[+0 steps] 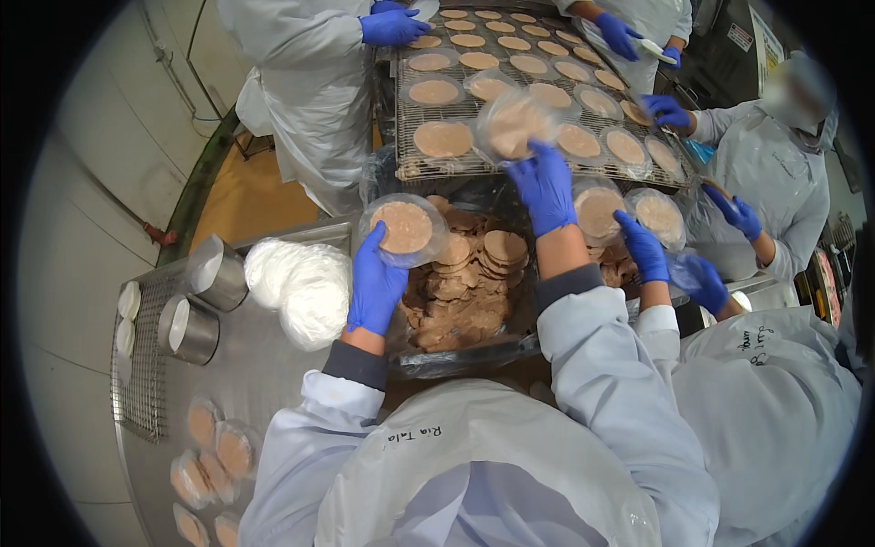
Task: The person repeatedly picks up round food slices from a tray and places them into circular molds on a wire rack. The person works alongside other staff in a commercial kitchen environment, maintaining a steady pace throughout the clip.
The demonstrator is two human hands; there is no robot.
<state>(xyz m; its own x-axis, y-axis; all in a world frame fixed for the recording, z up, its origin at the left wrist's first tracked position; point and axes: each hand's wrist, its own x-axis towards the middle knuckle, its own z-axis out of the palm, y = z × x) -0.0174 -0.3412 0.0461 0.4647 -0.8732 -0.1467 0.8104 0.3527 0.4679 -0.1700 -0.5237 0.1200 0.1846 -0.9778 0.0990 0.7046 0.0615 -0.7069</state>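
My blue-gloved left hand point(377, 284) grips the edge of a flat round pinkish patty point(405, 226) that lies on a clear round sheet. My right hand point(545, 187), gloved alike, reaches over the front edge of the wire conveyor point(410, 170). Its fingers hold a second patty on a sheet, the blurred patty point(518, 126). Below and between my hands is a plastic-lined bin point(437, 362) with a heap of patties point(460, 310), some whole and overlapping, others broken. Rows of patties point(443, 139) lie on the conveyor, many with clear sheets under them.
On the steel table point(273, 392) at left are white bundles of sheets point(314, 296), two metal cylinders point(217, 272), a wire rack point(138, 392) and loose patties point(235, 451). A co-worker's gloved hand point(643, 248) holds patties close on my right. Other co-workers flank the conveyor.
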